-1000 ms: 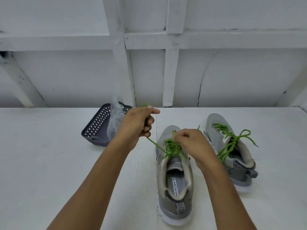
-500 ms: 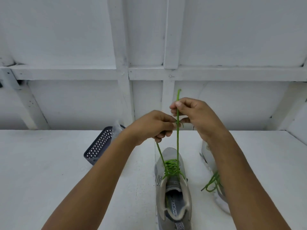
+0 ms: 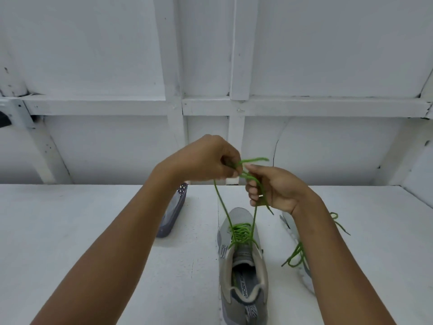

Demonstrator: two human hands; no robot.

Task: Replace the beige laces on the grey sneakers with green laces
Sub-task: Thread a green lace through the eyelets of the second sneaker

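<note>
Both hands are raised above the white counter (image 3: pixel 70 231), close together and in front of the white panelled wall (image 3: pixel 93 55).

1. Your left hand (image 3: pixel 210 160) has its fingers curled and pinches one end of the green lace (image 3: pixel 241 233) between thumb and fingertips. From this pinch the strand runs straight down to the eyelets.
2. Your right hand (image 3: pixel 274 186) has its fingers curled around the other end of the same lace. That strand passes through the fist, and a short tail hangs out below it.
3. The two ends cross in the narrow gap between the hands, and a short length of lace sticks out above your right thumb. Whether a knot is formed there cannot be told.

The grey sneaker (image 3: pixel 241 277) stands upright on the counter near the front edge. Its heel faces you and its toe points to the rear edge. The green lace is threaded across its upper eyelets.

The second grey sneaker (image 3: pixel 288 222) stands just to the right of the first. Your right forearm hides most of it. Its own green lace (image 3: pixel 297 253) hangs loose on both sides of the forearm.

A dark grey basket (image 3: pixel 173 214) sits to the left of the first sneaker, toward the rear edge, partly hidden behind your left forearm.
</note>
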